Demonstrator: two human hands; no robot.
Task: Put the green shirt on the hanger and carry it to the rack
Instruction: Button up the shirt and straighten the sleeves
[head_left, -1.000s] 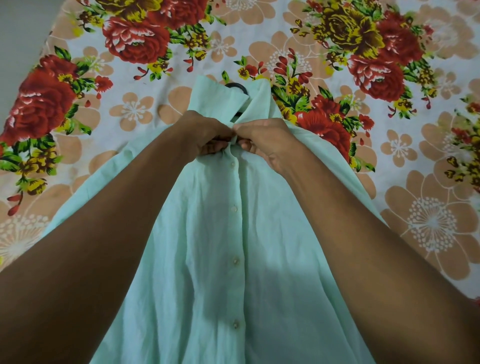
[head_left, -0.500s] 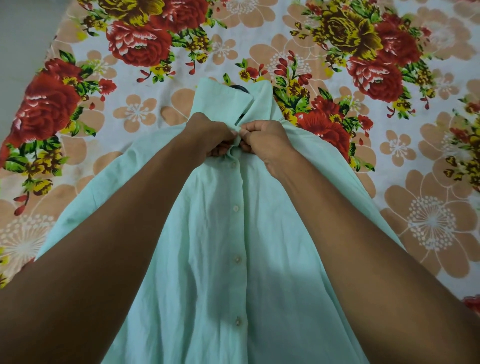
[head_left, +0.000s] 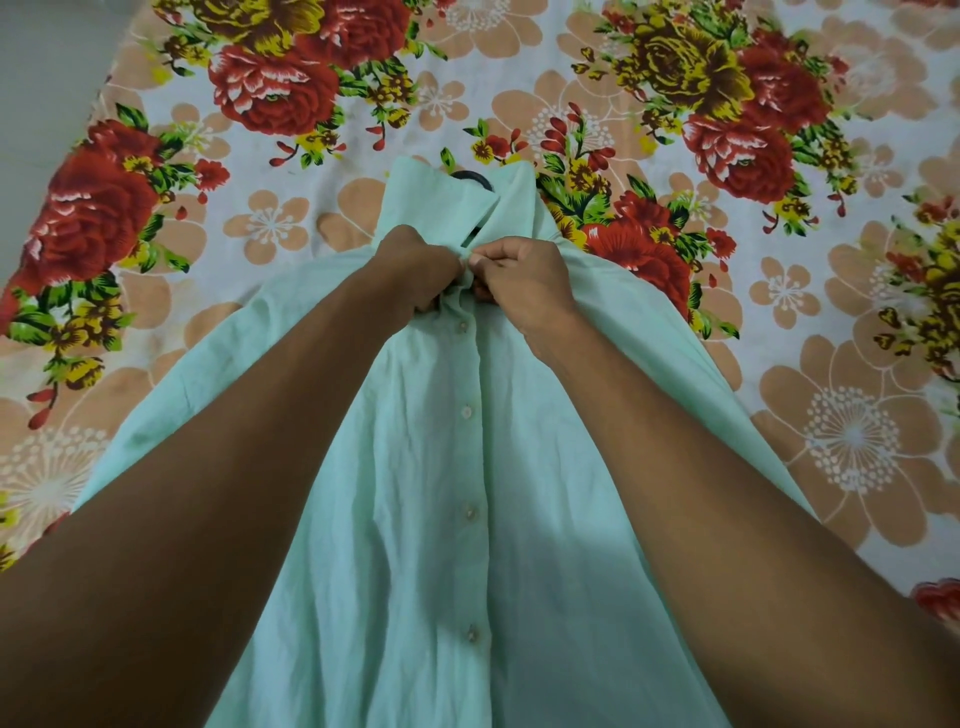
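1. Centre is covered by the green shirt (head_left: 467, 519), spread flat on the floral bedsheet (head_left: 779, 415).
2. The neck opening is blocked by the left hand (head_left: 415, 275) and right hand (head_left: 524, 286), both pinched at the top of the placket.
3. The black hanger hook (head_left: 475, 177) is mostly hidden under the collar.
4. Open sheet is left on both sides and above the collar.

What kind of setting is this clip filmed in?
Probably a bedroom at home: the green shirt lies on a floral bedsheet, a dark hanger hook shows at its collar, and both hands pinch the shirt's placket.
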